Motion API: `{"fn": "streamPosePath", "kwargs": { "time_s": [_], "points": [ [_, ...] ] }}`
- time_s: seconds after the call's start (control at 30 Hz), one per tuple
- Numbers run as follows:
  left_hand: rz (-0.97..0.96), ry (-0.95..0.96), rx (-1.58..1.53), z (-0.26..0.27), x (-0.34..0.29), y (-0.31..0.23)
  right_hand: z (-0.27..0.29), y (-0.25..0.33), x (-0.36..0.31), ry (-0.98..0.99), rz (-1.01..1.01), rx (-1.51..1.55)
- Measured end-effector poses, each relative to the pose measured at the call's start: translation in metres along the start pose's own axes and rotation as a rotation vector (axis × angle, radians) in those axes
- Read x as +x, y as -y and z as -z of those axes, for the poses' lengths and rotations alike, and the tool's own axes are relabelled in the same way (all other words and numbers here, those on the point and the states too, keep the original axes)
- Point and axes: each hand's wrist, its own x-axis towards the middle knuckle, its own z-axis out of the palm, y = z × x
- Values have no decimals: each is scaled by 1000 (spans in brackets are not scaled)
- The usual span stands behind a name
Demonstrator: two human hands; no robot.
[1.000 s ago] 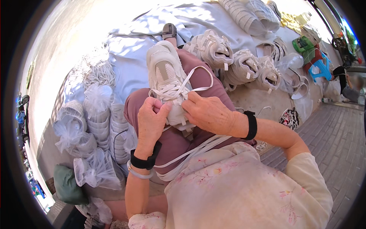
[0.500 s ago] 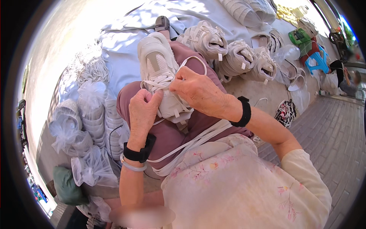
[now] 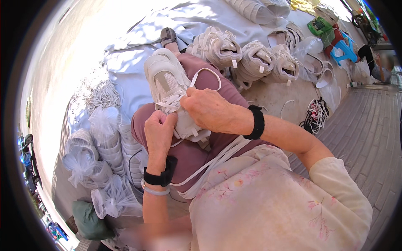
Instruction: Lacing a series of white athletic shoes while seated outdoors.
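An off-white sneaker (image 3: 167, 77) lies across my lap, toe pointing away, its tongue and lacing facing up. My left hand (image 3: 160, 130) is closed in a pinch at the left side of the lacing, thumb and forefinger on the flat white shoelace (image 3: 209, 70). On the right side, my right hand (image 3: 211, 109) is also pinched on the lace, and a loop of it arcs up above the knuckles. The right fingertips are partly hidden behind the hand. A bundle of loose white laces (image 3: 215, 158) drapes over my thighs.
Several laced sneakers (image 3: 253, 62) stand in a row at the right. White shoe parts in clear bags (image 3: 106, 129) and a heap of laces (image 3: 98, 90) lie at the left. A blue plastic stool (image 3: 344, 51) and a tangle of cords (image 3: 316, 115) are farther right.
The whole view has shifted slightly. Both hands stay at the sneaker's lacing, still pinching the lace, with the right hand's loop still raised.
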Motion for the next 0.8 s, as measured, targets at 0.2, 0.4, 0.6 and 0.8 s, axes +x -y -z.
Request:
{"fn": "streamPosePath", "kwargs": {
  "time_s": [0.2, 0.4, 0.6, 0.8],
  "points": [
    [-26, 5, -20, -2, 1, 4, 0, 7, 2, 58, -1, -69],
    [-7, 20, -71, 1, 0, 4, -1, 0, 11, 156, 40, -26],
    [33, 70, -95, 4, -1, 0, -28, -4, -4, -62, -33, 106],
    [-52, -6, -134, 0, -13, -2, -19, 3, -10, -81, -23, 137]
  ]
}}
